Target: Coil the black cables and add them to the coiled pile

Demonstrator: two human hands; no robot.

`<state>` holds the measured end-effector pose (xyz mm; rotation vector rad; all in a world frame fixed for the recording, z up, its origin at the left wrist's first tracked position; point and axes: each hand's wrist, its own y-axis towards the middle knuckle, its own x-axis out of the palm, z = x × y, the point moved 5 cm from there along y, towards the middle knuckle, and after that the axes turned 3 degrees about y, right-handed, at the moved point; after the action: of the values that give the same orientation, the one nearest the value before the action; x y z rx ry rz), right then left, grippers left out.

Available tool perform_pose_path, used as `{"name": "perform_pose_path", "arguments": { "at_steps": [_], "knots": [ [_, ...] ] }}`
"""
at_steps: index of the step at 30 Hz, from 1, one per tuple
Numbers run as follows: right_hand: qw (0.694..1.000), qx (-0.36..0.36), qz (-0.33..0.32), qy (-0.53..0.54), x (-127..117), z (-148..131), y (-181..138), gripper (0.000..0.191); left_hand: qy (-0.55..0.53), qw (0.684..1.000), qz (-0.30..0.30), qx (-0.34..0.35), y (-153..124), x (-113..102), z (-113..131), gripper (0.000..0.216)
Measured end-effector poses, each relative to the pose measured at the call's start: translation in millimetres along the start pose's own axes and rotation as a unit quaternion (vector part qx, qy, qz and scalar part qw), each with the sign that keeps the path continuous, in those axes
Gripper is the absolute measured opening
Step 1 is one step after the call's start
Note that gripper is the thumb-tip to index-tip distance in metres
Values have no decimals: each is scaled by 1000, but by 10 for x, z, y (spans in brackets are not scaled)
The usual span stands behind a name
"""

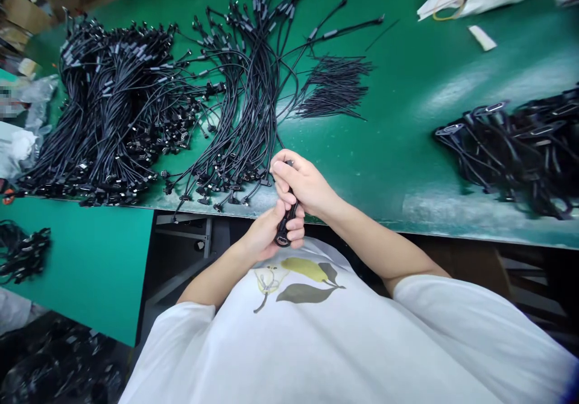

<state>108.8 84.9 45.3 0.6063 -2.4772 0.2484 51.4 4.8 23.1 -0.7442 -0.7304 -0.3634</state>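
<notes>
Head view, step: a short black cable with an oval connector end (283, 234) seems to be being folded between both hands.
Left grip: left hand (270, 238) curled tight round the connector end.
Right grip: right hand (302, 184) clenched on the cable just above.
Next: calls for steady pinching.
Beyond the grips: green counter (407, 120).

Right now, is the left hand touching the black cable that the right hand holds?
Touching. The head view shows the left hand curled round the lower end of the black cable, just under the right hand.
</notes>
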Motion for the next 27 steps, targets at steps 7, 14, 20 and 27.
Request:
{"name": "perform_pose_path", "arguments": {
  "at_steps": [7, 14, 20, 27],
  "knots": [
    [1000, -6, 3, 8, -155, 14, 97, 38, -69, 997, 16, 29, 78, 23, 80, 25],
    [889, -207, -120, -391, -163, 113, -162, 75, -85, 956, 192, 203, 166, -197, 608, 35],
    [902, -211, -47, -374, -156, 214, -224, 52, -67, 953, 231, 184, 203, -160, 536, 43],
    [904, -199, -79, -370, -174, 100, -245, 45, -23, 955, 197, 222, 136, -140, 540, 36]
  ]
}}
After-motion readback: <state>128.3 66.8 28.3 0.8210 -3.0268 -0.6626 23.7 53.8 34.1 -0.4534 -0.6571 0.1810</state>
